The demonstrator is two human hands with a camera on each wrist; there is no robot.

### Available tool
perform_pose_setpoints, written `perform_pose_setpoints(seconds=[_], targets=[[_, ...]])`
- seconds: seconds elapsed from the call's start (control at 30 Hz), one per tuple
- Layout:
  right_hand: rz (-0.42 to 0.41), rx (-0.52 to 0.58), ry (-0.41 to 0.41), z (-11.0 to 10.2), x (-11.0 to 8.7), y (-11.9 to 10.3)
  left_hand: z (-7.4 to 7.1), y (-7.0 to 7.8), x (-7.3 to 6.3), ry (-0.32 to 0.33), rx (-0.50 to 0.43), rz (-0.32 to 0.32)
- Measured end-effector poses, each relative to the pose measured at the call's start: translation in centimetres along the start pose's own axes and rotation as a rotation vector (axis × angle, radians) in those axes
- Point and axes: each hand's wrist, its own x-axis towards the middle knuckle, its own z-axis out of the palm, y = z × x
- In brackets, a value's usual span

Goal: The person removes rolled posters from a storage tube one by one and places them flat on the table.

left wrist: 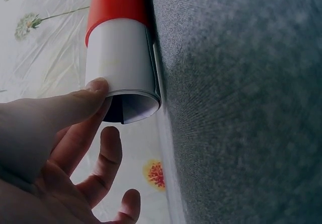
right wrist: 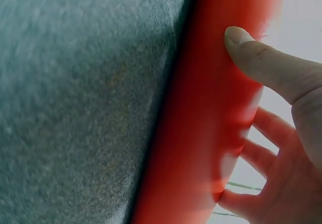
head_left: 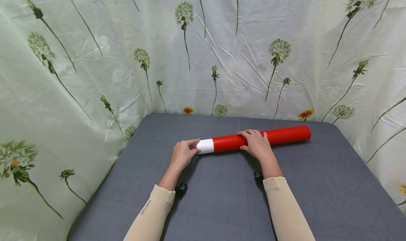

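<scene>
A long red tube [head_left: 287,135] lies across the table, its right end a little farther back. Out of its left end sticks a white rolled sheet [head_left: 205,146], hollow with overlapping layers at its open end. My left hand [head_left: 184,152] pinches that edge; in the left wrist view the thumb presses the outside of the white rolled sheet [left wrist: 121,58] and a finger goes to the opening, the others loosely bent. Around the middle of the tube my right hand [head_left: 257,145] holds on, its thumb on the near side of the red surface [right wrist: 186,148] and its fingers reaching over to the far side.
The dark grey cloth-covered table [head_left: 219,198] spreads beneath both arms. A pale curtain [head_left: 234,57] with dandelion prints hangs behind the table and along its sides. Small black wrist cameras [head_left: 182,188] sit below both wrists.
</scene>
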Motion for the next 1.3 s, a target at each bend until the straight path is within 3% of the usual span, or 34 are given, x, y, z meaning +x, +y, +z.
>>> perform_pose_setpoints(seconds=[1.3], targets=[[0.038,0.052,-0.004,-0.6,-0.4,2.1,0.1,0.0,0.0,0.01,0.008,-0.002]])
